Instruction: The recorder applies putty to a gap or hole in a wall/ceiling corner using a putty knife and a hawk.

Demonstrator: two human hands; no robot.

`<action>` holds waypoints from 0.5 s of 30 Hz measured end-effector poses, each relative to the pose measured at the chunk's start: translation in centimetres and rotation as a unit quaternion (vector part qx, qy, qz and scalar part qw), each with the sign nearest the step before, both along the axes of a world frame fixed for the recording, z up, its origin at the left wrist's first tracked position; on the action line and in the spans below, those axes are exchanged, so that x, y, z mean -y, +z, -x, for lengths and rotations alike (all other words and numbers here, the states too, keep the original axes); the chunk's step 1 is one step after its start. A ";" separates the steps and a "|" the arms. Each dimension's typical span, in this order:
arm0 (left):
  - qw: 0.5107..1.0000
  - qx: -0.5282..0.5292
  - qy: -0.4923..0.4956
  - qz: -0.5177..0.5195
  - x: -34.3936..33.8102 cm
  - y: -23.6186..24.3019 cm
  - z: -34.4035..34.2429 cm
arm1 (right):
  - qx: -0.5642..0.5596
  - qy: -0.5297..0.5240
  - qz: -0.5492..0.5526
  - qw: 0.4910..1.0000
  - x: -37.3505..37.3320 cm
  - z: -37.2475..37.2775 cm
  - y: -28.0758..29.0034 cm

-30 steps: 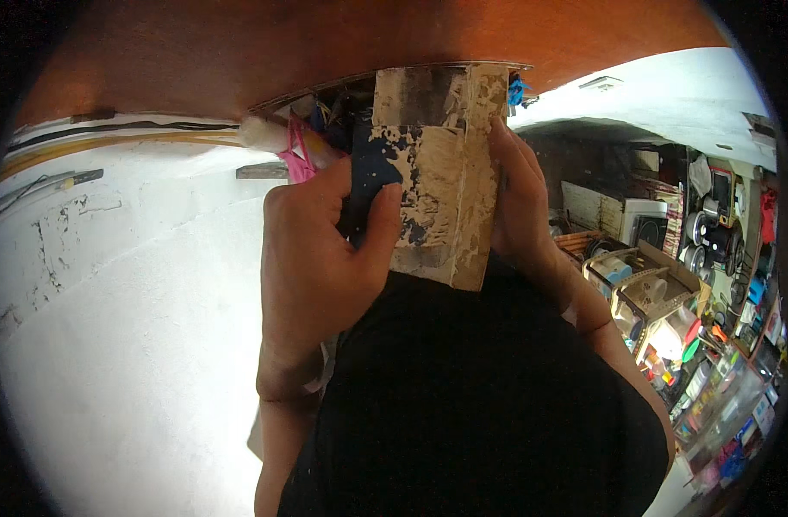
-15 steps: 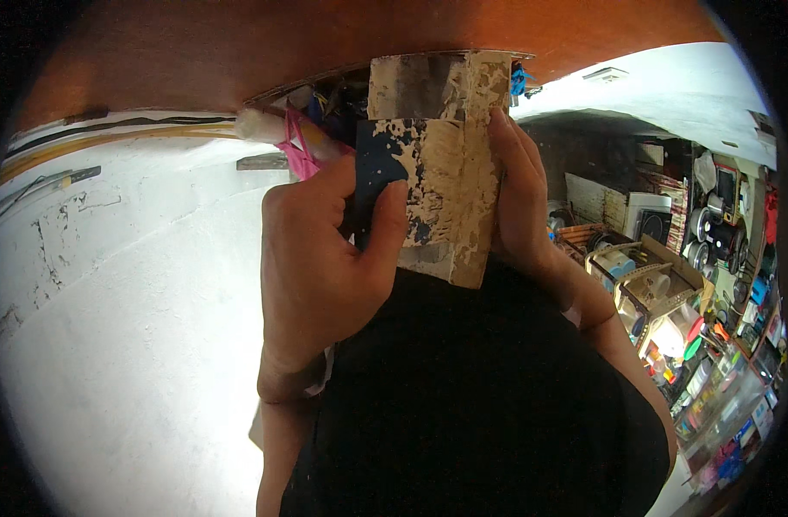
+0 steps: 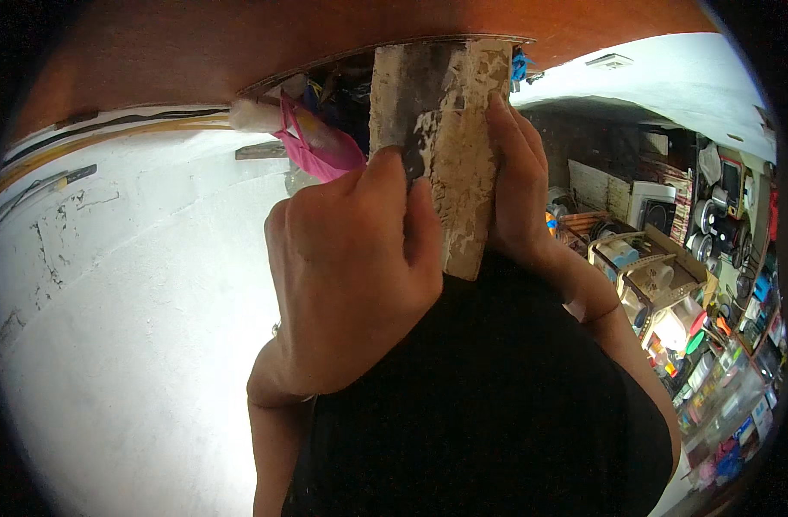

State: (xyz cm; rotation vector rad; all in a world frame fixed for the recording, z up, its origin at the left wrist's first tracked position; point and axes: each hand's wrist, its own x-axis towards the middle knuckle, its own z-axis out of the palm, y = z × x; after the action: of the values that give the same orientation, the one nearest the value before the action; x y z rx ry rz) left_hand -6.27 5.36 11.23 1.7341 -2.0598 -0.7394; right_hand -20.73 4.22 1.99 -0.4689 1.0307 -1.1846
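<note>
A worn, narrow tan board stands upright before me, its face patched with torn paper and grey stains. My right hand holds it by the right edge, thumb on the front. My left hand is closed, with thumb and bent fingers pinching a dark, flaking strip that lies against the board's middle. Most of that strip is hidden behind my knuckles, so I cannot tell whether it is joined to the board. The board's lower left part is covered by the left hand.
A brown wooden surface spans the top. Left of the board hang a pink cloth-like item and dark clutter. A white wall with cables fills the left. To the right are a cardboard box and shelves crowded with household things.
My left hand has moved right and slightly up across the board. The dark strip, seen broadly before, now shows only narrowly beside my fingers. The right hand keeps its hold.
</note>
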 end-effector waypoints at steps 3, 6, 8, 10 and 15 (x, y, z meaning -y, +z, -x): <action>1.000 -0.018 0.016 -0.011 0.3 -0.7 -0.6 | 0.027 -0.005 0.002 1.000 0.1 0.3 -0.2; 0.999 -0.030 0.034 -0.017 0.0 -1.4 -1.6 | 0.019 -0.014 0.003 1.000 0.2 0.4 -0.1; 0.999 -0.032 0.036 -0.014 0.0 -1.5 -2.0 | -0.003 -0.019 0.004 1.000 0.2 0.4 0.2; 0.998 -0.039 0.039 -0.010 -0.1 -1.6 -2.3 | -0.049 -0.013 -0.001 0.999 0.2 0.4 0.6; 0.987 -0.138 0.078 -0.006 0.5 -1.0 -1.6 | 0.017 -0.013 -0.005 1.000 0.5 0.8 -0.3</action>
State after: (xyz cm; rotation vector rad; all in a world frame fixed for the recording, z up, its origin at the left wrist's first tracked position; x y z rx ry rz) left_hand -4.63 4.90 10.24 1.6703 -1.7189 -0.8892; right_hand -21.49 3.68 1.71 -0.4264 1.0155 -1.2059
